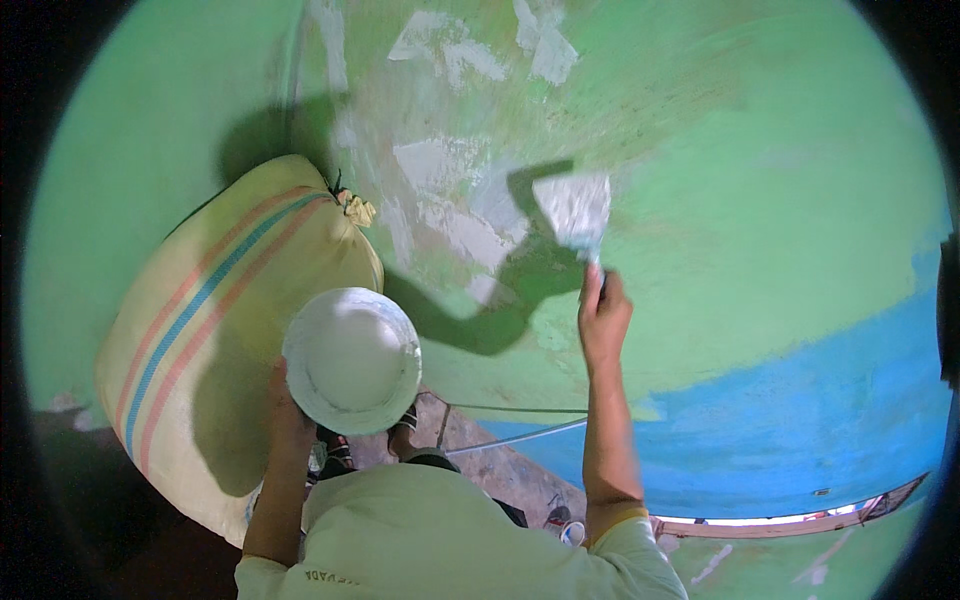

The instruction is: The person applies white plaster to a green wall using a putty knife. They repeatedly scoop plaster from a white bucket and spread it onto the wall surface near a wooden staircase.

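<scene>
My right hand (604, 318) is closed round the handle of a putty knife (577, 208), whose broad blade is smeared with white and points up at the green wall (740, 230). The blade casts a shadow on the wall; whether it touches the surface I cannot tell. My left hand (288, 400) grips the left side of a round white bucket (405, 355) with whitish material inside. Most of the left fingers are hidden by the bucket. Patches of pale filler (460, 225) lie on the wall left of the blade.
A bulging cream sack (240, 290) with red and blue stripes, tied at its top, leans at the left. Blue paint (760, 420) covers the wall's lower right. A small can (572, 533) stands on the floor (475, 440) by my right side.
</scene>
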Motion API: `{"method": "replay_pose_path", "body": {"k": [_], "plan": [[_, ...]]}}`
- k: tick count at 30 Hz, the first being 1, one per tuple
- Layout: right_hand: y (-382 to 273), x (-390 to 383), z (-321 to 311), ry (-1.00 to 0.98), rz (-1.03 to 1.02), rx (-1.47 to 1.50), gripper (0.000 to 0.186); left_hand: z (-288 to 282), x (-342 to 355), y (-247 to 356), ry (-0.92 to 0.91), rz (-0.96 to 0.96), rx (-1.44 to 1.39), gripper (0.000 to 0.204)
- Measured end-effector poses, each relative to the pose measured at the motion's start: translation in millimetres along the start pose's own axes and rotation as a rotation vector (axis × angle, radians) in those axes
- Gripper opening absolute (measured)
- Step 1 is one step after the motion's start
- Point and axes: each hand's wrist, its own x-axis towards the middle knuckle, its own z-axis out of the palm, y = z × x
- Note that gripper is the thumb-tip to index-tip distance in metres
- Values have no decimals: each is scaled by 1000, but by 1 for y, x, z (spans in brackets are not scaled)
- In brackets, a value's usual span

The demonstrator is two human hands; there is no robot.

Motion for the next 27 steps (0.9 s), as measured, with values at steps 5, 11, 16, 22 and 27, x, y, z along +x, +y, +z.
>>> {"method": "replay_pose_path", "body": {"k": [5, 11, 16, 22, 27], "plan": [[-54, 90, -18, 175, -1, 22, 42, 21, 3, -8, -103, -35, -71, 56], [3, 29, -32, 128, 151, -137, 48, 21, -16, -4, -29, 34, -32, 61], [-30, 13, -54, 173, 24, 22, 29, 2, -20, 16, 15, 69, 7, 61], [-75, 86, -64, 361, -361, -607, 56, -3, -8, 18, 17, 90, -61, 53], [-47, 83, -61, 130, -350, -674, 59, 17, -8, 16, -57, 67, -108, 51]]}}
